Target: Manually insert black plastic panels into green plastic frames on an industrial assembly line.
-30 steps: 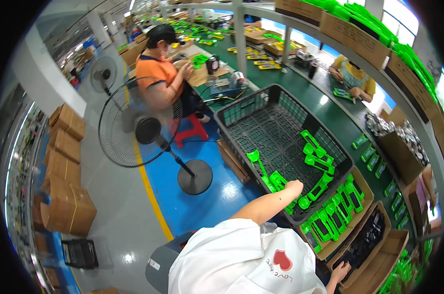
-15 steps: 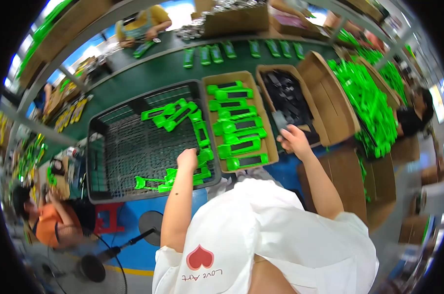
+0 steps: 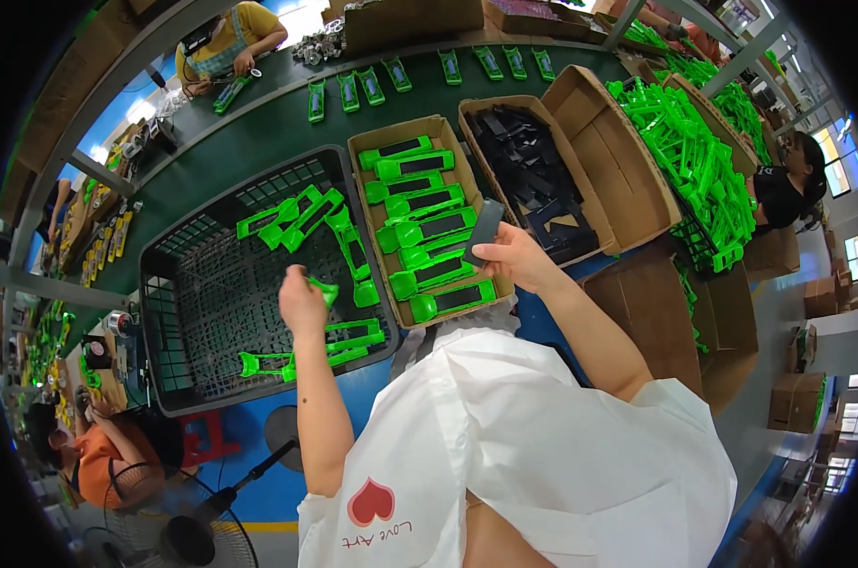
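My left hand [image 3: 301, 303] is closed over the dark crate [image 3: 154, 275], with a green plastic part [image 3: 327, 292] at its fingers, partly hidden by the hand. More green plastic frames [image 3: 301, 220] lie in that crate. My right hand [image 3: 519, 259] pinches a flat dark-grey rectangular plate [image 3: 485, 231] between thumb and fingers. It hovers above the right side of a cardboard box [image 3: 364, 210] where green frames with black inserts [image 3: 438, 227] lie in a column. Beside it, another box [image 3: 471, 121] holds loose black plates [image 3: 533, 166].
A large heap of green parts [image 3: 703, 180] rises at the right. Finished-looking green pieces [image 3: 372, 87] stand in a row on the green table [image 3: 249, 151]. Across it a person in yellow [image 3: 235, 47] handles a green piece. A fan [image 3: 187, 535] stands at lower left.
My left hand has moved left within the crate, and a green part now shows at its fingers. My right hand has carried the grey plate left, from the black-plate box toward the middle box.
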A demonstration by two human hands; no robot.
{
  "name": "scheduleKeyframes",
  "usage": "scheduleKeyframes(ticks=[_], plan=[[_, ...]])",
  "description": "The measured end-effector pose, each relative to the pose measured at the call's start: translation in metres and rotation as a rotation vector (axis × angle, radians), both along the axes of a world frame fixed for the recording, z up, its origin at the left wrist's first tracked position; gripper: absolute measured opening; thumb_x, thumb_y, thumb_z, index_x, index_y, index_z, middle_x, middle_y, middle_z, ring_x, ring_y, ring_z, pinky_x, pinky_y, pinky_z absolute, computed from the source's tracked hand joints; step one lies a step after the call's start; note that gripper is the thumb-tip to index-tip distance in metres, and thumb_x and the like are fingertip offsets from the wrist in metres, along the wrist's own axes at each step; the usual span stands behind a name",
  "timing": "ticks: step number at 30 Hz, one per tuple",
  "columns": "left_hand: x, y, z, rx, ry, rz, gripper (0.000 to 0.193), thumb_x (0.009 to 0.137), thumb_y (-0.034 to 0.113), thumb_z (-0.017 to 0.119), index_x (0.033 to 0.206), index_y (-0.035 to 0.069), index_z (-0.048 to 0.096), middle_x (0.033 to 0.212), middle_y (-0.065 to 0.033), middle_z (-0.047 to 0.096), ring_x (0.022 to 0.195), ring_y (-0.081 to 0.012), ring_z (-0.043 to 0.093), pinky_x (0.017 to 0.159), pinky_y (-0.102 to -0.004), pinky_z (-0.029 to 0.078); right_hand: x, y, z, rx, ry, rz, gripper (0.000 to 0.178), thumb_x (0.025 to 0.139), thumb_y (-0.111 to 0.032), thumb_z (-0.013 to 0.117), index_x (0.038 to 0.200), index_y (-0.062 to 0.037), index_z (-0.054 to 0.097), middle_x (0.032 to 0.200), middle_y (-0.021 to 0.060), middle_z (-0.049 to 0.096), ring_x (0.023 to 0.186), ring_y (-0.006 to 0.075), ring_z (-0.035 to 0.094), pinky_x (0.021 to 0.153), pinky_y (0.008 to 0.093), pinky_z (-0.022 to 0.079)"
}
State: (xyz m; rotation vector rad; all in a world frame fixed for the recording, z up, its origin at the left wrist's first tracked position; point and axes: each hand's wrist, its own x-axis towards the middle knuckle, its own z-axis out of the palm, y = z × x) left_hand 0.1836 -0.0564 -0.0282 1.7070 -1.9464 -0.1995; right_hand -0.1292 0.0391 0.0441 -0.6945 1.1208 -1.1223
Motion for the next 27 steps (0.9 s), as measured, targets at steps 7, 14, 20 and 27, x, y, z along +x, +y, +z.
scheduleKeyframes(ticks=[7,14,20,27], plan=[[0.033,0.015,0.068,-0.255,0.781,0.511,0.037,0.076,0.002,0.046,0.113,0.001,0.041,0.081,-0.0088,0.046,0.063,-0.0167,0.049,0.063,-0.0302,0.046,0.010,-0.020,0.004,0.007,-0.106,0.066,0.016,0.076,-0.008,0.060,0.089,-0.0031,0.052,0.074,0.0049,0.057,0.061,0.0104,0.054,0.050,0.0199,0.042],[-0.009,0.060,0.033,0.649,2.205,-0.011,0.018,0.080,0.004,0.052,0.096,-0.001,0.051,0.091,-0.0131,0.057,0.083,-0.0239,0.056,0.078,-0.0316,0.049,0.035,-0.034,0.015,0.035,-0.281,0.064,0.018,0.078,-0.012,0.058,0.093,-0.0031,0.055,0.085,0.0071,0.060,0.074,0.0167,0.059,0.059,0.0248,0.046],[-0.092,0.080,0.090,0.671,1.633,-0.332,0.038,0.086,0.022,0.047,0.111,-0.007,0.042,0.104,-0.0122,0.052,0.079,-0.0157,0.057,0.073,-0.0282,0.046,0.072,-0.028,0.012,0.063,-0.339,0.110,0.013,0.077,-0.011,0.057,0.087,-0.0039,0.056,0.069,0.0022,0.056,0.061,0.0102,0.053,0.053,0.0219,0.041],[-0.090,0.088,0.094,0.608,1.603,-0.148,0.028,0.085,0.018,0.049,0.097,-0.007,0.052,0.109,-0.0146,0.051,0.086,-0.0213,0.057,0.074,-0.0308,0.048,0.064,-0.016,0.027,-0.136,-0.076,0.053,0.020,0.085,-0.011,0.043,0.099,0.0003,0.051,0.073,0.0082,0.056,0.061,0.0137,0.057,0.052,0.0226,0.045]])
